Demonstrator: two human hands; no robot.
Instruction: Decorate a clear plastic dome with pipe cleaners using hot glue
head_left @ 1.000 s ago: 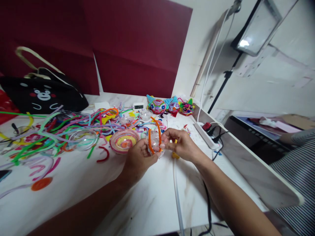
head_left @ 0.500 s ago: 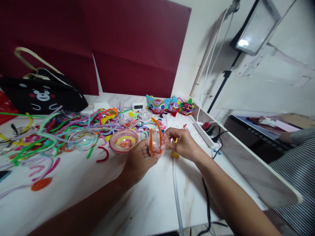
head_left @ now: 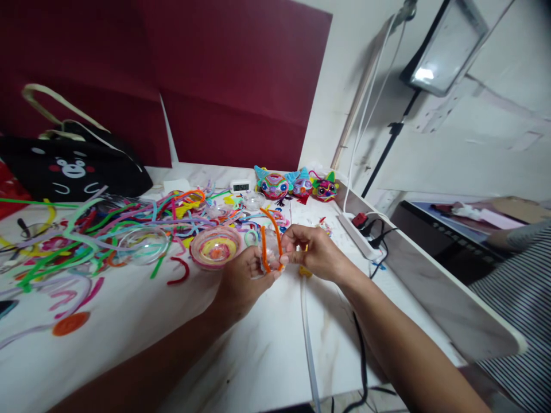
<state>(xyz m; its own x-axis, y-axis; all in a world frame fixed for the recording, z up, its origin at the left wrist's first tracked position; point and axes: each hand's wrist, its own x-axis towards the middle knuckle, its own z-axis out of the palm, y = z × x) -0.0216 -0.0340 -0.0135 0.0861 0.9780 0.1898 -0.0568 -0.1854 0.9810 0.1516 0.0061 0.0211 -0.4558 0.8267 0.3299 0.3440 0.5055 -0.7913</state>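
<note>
Above white tabletop [head_left: 258, 361], L hand [head_left: 239, 281] is gripping clear plastic piece [head_left: 271, 248] w/ bent orange pipe cleaner [head_left: 264, 246] standing roughly upright btwn hands; R hand [head_left: 315, 252], nearer its right strand [head_left: 276, 228], is pinching there.

Two long sides of orange strip [head_left: 264, 249] now look closer together than one second ago; left side stands little more upright. Camera view shifted slightly: desk [head_left: 258, 355] and things appear more left.
</note>
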